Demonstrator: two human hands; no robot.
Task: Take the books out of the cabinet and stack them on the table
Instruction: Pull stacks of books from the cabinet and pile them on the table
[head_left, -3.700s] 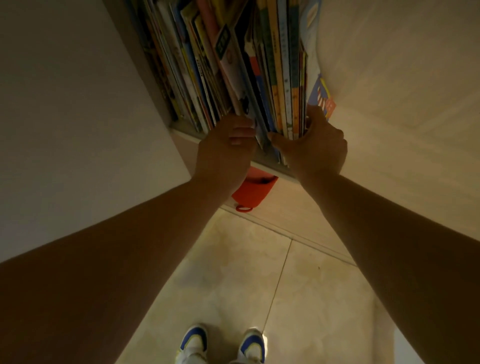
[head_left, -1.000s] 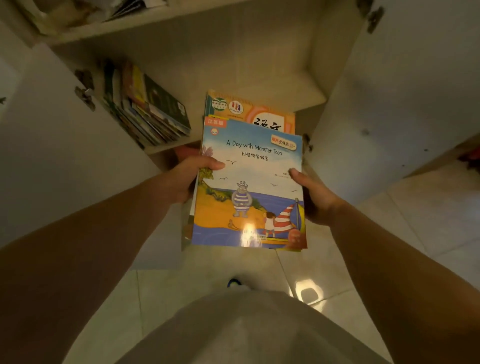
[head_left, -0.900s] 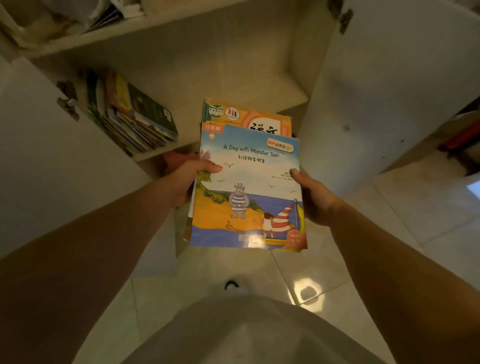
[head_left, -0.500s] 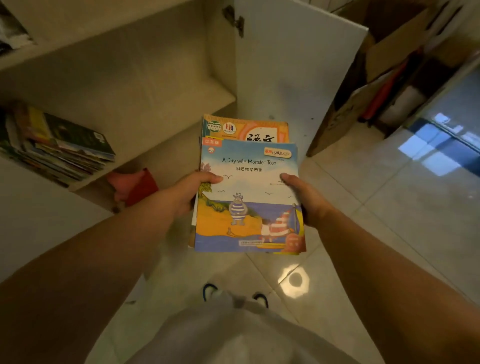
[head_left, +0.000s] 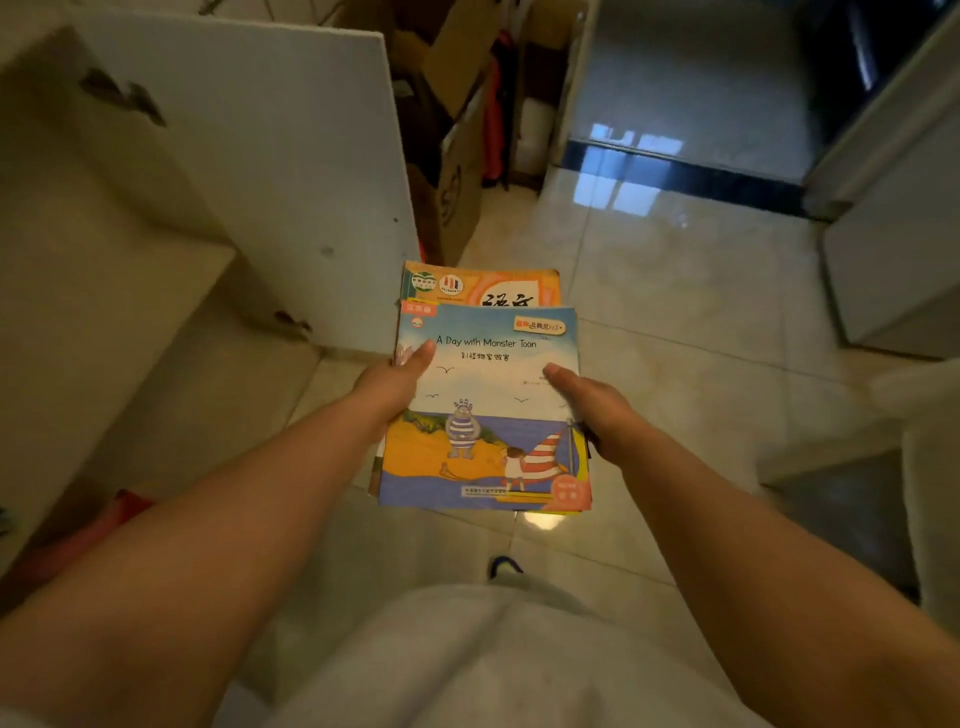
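I hold a flat stack of books (head_left: 483, 415) in front of me, above the tiled floor. The top one has a blue and orange cover titled "A Day with Monster Toon"; an orange book (head_left: 483, 288) sticks out beneath it at the far end. My left hand (head_left: 397, 382) grips the stack's left edge, thumb on the cover. My right hand (head_left: 587, 402) grips the right edge the same way. The cabinet (head_left: 104, 291) stands at the left; the part of its shelf in view is bare. No table is in view.
The cabinet's white door (head_left: 270, 171) stands open just left of the books. Behind it are cardboard boxes (head_left: 452, 156) against the wall. Glossy floor tiles (head_left: 675, 291) stretch ahead to a dark doorway threshold (head_left: 685, 171). White furniture (head_left: 893, 260) is at the right.
Both hands pulled a bunch of books off the shelf and laid them flat. Since then the view has swung right, away from the cabinet and toward the open floor; the grip is unchanged.
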